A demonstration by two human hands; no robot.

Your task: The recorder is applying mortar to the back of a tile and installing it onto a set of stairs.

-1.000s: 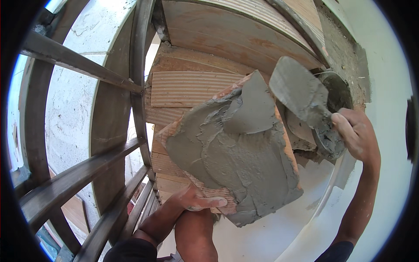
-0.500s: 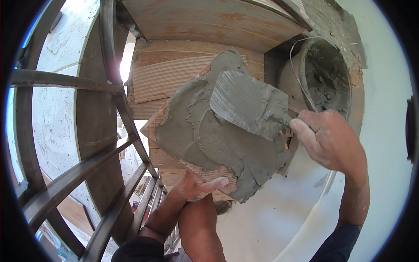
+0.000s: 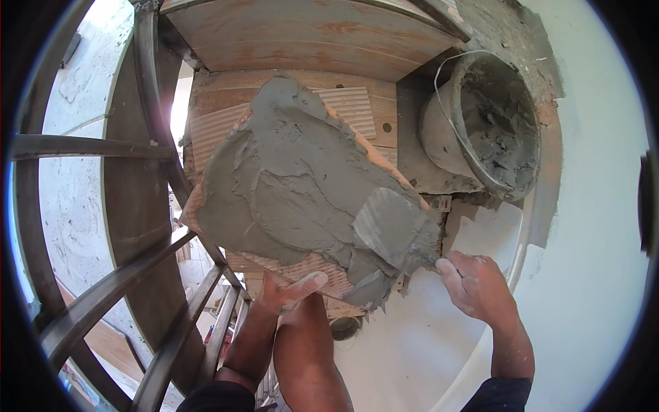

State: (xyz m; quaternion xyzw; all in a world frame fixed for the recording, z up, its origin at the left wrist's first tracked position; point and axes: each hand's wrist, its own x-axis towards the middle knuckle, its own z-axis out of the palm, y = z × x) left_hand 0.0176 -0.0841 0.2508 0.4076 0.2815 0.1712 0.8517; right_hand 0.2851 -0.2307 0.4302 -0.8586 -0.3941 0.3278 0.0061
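- Left hand [image 3: 288,292], lower centre, grips the tile [image 3: 302,192] from beneath, thumb over its edge; the mortar-coated tile has swung left.
- Right hand [image 3: 473,285] clasps the trowel [image 3: 391,230], now lower.
- Bucket [image 3: 494,117], upper right, is uncovered.

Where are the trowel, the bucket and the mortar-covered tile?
trowel [image 3: 388,226], head view, on the flat blade.
bucket [image 3: 439,127], head view, on its outer wall.
tile [image 3: 288,172], head view, on the grey mortar spread over it.
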